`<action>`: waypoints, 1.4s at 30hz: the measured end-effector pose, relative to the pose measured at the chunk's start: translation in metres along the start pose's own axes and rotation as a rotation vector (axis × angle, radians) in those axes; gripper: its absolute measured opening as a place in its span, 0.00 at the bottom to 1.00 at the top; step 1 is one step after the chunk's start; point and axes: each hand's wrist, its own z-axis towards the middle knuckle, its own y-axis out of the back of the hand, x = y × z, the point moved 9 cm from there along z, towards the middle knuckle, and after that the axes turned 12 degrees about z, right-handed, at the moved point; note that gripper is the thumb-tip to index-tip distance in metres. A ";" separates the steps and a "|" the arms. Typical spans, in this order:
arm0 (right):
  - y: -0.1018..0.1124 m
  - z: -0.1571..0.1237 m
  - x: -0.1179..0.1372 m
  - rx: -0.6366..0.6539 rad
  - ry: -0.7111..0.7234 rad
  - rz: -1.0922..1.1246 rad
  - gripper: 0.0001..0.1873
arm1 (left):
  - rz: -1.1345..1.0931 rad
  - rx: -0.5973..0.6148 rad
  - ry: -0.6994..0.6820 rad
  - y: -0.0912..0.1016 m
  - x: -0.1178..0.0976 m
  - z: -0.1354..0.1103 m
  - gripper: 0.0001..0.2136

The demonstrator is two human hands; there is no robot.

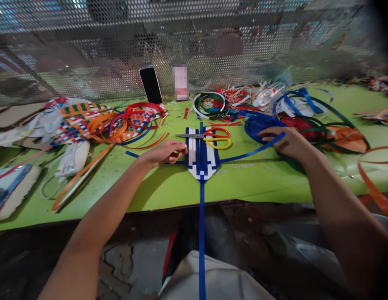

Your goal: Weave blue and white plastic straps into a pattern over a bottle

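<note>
A blue and white woven strap piece (pixel 202 168) lies flat before me, with one long blue strap running from its point over the table edge towards me. Scissors (pixel 217 137) with red and yellow handles rest across it. Beside its left edge is my left hand (pixel 168 153), fingers curled in; whatever they hold is hidden. A blue strap (pixel 244 157) curves from the piece's right side up to my right hand (pixel 279 139). That hand's fingers are closed at the strap, next to a coil of blue strapping (pixel 254 125).
Orange and red strap coils (pixel 103 125) and a multicoloured woven sheet (pixel 78 121) lie at left, near a white power strip (pixel 75 158). A green and white coil (pixel 211 105) is at the back. A phone (pixel 151 85) leans on the perforated metal screen (pixel 118 54).
</note>
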 end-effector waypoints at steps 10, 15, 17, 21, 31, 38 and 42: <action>0.044 -0.094 0.195 -0.846 0.665 -0.121 0.22 | 0.041 -0.016 -0.053 0.003 -0.002 0.002 0.11; -0.038 -0.067 0.184 -0.262 0.700 0.191 0.20 | 0.197 -0.060 -0.116 0.007 -0.006 0.004 0.13; -0.062 -0.051 0.165 -0.164 0.571 0.253 0.14 | 0.327 -0.075 -0.178 0.008 -0.010 0.005 0.14; -0.090 -0.032 0.132 -0.057 0.317 0.370 0.08 | 0.586 -0.111 -0.273 0.012 -0.016 0.006 0.15; -0.102 -0.027 0.121 0.024 0.234 0.430 0.11 | 0.776 0.006 -0.188 0.016 -0.013 -0.002 0.14; -0.106 -0.036 0.122 0.076 0.183 0.401 0.16 | 0.776 0.053 -0.168 0.005 -0.011 -0.007 0.16; -0.112 -0.048 0.129 0.101 0.105 0.314 0.24 | 0.808 0.029 -0.200 -0.003 -0.014 -0.010 0.21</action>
